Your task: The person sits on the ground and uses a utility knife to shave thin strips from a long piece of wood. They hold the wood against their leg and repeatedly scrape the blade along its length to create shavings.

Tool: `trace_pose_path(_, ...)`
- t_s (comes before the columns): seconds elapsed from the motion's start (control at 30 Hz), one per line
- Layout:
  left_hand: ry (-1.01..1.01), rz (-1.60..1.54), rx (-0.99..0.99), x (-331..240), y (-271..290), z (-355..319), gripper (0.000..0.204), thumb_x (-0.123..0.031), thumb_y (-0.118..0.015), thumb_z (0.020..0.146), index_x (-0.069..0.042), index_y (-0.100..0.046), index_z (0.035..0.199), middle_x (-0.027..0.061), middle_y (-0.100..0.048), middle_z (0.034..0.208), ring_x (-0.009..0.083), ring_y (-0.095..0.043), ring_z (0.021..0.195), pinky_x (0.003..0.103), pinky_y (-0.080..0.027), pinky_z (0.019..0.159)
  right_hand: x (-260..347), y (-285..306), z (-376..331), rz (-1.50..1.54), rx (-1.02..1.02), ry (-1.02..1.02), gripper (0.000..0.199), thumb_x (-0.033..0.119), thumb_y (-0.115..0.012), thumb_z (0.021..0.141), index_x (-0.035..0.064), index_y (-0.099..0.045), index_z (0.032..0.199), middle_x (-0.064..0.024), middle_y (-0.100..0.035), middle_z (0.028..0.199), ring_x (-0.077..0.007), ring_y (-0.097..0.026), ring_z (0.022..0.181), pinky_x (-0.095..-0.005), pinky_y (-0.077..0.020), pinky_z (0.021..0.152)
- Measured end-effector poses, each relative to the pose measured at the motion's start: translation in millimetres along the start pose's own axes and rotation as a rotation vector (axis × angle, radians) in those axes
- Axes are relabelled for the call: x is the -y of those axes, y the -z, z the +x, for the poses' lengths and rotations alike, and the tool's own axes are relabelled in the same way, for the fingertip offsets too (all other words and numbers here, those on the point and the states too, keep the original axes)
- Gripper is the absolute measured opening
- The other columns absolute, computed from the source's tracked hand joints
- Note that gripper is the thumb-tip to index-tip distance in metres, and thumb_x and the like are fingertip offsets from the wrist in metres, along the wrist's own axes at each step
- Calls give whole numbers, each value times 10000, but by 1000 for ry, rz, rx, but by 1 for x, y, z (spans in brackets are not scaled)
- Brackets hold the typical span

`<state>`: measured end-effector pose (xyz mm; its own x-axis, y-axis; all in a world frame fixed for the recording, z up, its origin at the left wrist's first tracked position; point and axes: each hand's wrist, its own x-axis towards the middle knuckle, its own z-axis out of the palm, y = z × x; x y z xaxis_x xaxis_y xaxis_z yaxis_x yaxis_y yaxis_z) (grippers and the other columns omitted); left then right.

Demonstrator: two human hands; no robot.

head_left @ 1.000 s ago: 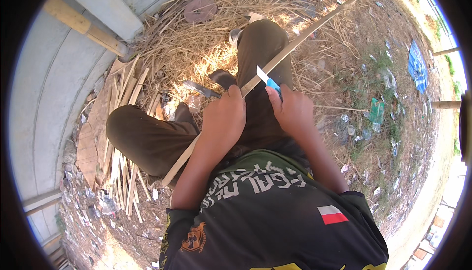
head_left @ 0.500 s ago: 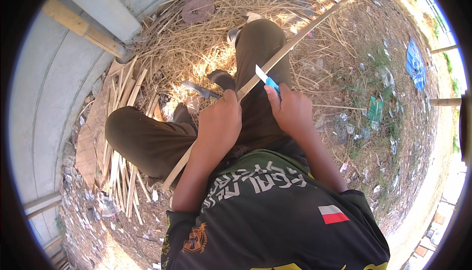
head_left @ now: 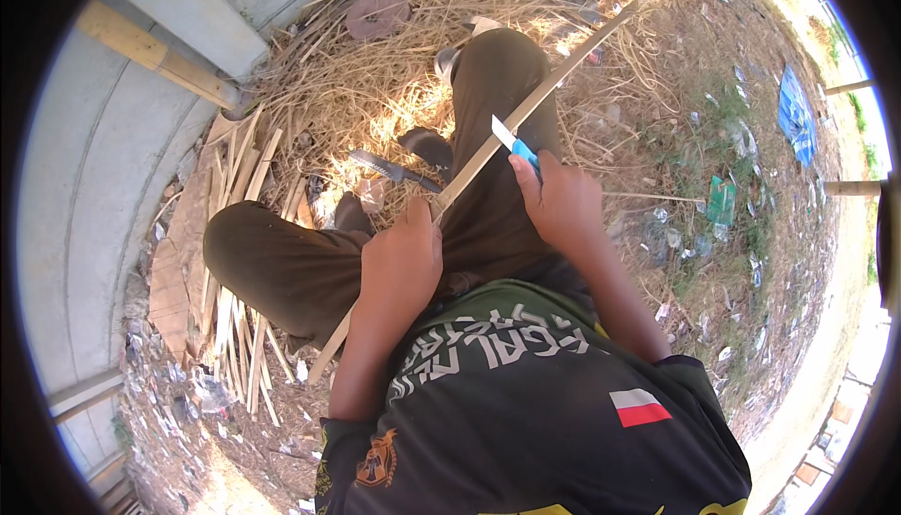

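A long, flat bamboo strip (head_left: pixel 555 77) runs slantwise across my lap, from under my left forearm out past my right knee. My left hand (head_left: pixel 404 250) is closed round it near its middle. In my right hand (head_left: pixel 559 198) is a blue-handled utility knife (head_left: pixel 513 144), its pale blade out and lying against the strip just beyond my left hand. The thumb presses along the handle; the other fingers curl under it. Between my feet lies a dark-handled knife (head_left: pixel 387 168) with a broad blade, touched by neither hand.
Cut strips (head_left: pixel 246 346) are heaped on brown cardboard (head_left: pixel 169 301) at my left. Shavings (head_left: pixel 375 83) cover the ground ahead, near a round brown disc (head_left: pixel 378 18). A concrete wall (head_left: pixel 84 187) and a bamboo pole (head_left: pixel 155 53) stand left. Litter and a blue sheet (head_left: pixel 796 121) lie right.
My left hand has slid down and left along the strip, toward my body, widening its gap from the blade. The utility knife has shifted only slightly.
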<state>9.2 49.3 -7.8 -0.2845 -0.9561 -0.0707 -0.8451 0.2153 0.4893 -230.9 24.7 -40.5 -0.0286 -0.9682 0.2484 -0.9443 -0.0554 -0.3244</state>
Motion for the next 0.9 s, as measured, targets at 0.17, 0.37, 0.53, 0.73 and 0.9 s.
trace_pose_path(0.17, -5, -17, -35, 15, 2, -28, 176, -169, -611, 1015, -25, -511, 1022, 226, -700, 890, 463, -695, 769, 567, -540, 668, 2, 3, 2, 64, -3, -68, 588, 534, -520, 1090, 69, -609, 743, -174, -612, 567, -406, -633, 505, -519, -483, 484)
trace_pose_path(0.37, 87, -16, -5, 18, 8, -52, 137, -154, -569, 1033, -30, -540, 1083, 249, -685, 905, 498, -662, 829, 599, -502, 724, 11, 10, 4, 70, 73, -148, 573, 511, -493, 1107, 36, -639, 822, -230, -627, 646, -479, -640, 630, -570, -471, 575)
trace_pose_path(0.53, 118, 19, 22, 22, 23, -76, 155, -156, -604, 1008, -29, -538, 1069, 232, -692, 901, 472, -678, 809, 578, -521, 706, 5, 1, 2, 3, -16, -76, 588, 546, -520, 1086, 62, -617, 767, -191, -631, 592, -421, -656, 544, -524, -496, 506)
trace_pose_path(0.73, 164, 10, 67, 34, 36, -104, 136, -122, -613, 990, -41, -547, 1077, 228, -692, 903, 466, -675, 808, 568, -517, 685, 8, 4, 2, 50, 9, -84, 586, 547, -523, 1085, 60, -614, 770, -199, -638, 607, -427, -655, 551, -542, -497, 518)
trace_pose_path(0.9, 261, -37, 110, 48, 59, -141, 107, -123, -605, 1018, -44, -572, 1083, 236, -673, 850, 465, -669, 778, 545, -481, 648, 8, 3, 1, 34, -26, -44, 583, 547, -535, 1079, 59, -616, 771, -197, -641, 607, -425, -655, 547, -541, -501, 516)
